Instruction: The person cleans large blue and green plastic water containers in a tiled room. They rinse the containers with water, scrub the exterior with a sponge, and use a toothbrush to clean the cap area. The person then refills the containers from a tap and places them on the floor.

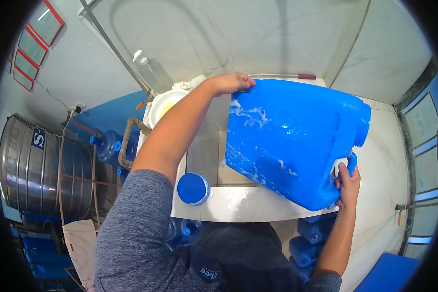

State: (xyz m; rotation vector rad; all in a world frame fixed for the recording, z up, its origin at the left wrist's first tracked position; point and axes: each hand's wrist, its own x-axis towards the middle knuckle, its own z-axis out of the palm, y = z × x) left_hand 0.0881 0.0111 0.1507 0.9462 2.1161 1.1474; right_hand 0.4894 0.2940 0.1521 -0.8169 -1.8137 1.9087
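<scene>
A large blue plastic jug (287, 141) lies tilted on its side over the white basin (243, 202), its threaded mouth to the right. White suds streak its left end and lower edge. My right hand (348, 186) is closed around the jug's handle, near the mouth. At the jug's far left corner, my left hand (232, 83) is closed, with its fingertips against the plastic. A small dark-green edge shows under those fingers; most of it is hidden. The round blue screw cap (193, 188) rests on the basin's near-left rim, apart from both hands.
Behind my left forearm stand a white bowl (155, 114) with something yellow inside and a clear bottle (153, 73). A red-handled rod (306, 76) lies along the back wall. Left are a pipe (126, 141) and a steel tank (48, 170); blue jugs (306, 250) stack below.
</scene>
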